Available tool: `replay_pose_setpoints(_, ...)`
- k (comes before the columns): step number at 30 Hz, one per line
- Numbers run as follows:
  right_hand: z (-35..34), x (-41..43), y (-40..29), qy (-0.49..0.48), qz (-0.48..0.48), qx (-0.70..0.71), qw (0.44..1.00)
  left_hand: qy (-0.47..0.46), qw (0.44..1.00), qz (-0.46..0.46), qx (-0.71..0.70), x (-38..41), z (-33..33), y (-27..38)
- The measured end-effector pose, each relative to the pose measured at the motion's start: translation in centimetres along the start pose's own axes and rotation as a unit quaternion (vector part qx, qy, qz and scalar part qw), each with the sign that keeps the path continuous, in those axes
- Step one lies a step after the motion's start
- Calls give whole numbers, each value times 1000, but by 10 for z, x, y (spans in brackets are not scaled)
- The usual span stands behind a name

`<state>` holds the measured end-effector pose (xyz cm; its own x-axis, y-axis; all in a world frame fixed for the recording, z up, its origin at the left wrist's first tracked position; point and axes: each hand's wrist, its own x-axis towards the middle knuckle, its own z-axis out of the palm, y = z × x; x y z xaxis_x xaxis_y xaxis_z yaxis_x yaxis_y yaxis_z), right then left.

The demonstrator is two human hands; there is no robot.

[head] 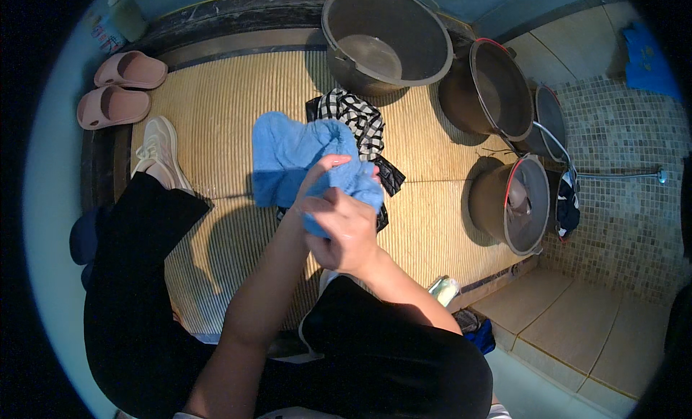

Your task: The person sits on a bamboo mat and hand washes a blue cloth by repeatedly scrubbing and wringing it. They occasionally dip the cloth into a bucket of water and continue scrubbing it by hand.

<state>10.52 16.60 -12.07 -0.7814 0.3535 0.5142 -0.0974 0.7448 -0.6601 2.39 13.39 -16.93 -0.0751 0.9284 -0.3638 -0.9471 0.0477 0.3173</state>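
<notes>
A light blue fluffy cloth [281, 159] is bunched between both hands, and its wider part spreads out to the left. My left hand [327, 167] grips it from behind, mostly hidden by the cloth and the other hand. In front of it, my right hand [343, 230] is closed on the lower, gathered part, slightly blurred. Under and beyond the cloth, a black-and-white checked garment [354, 113] with shiny black parts [390, 176] lies crumpled on the ribbed mat [427, 219].
A large dark bucket [386, 35] stands at the back. More buckets [500, 89] stand to the right, one holding pale cloth [519, 197] and a hose [616, 175] behind. Pink slippers [116, 106] lie at left. A clear-wrapped item [444, 290] rests by the mat's right edge.
</notes>
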Motion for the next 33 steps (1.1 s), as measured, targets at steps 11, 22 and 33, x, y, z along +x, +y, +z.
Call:
replay_pose_setpoints(11,-3,-4,97,110,235,-72,963,221,964,141,-45,32,-18,-39)
replay_pose_setpoints(22,-60,-31,137,-91,457,560,684,188,630,179,732,10,13,-64)
replay_pose_setpoints(33,-64,18,88,167,419,233,861,258,923,124,258,-8,2,-14)
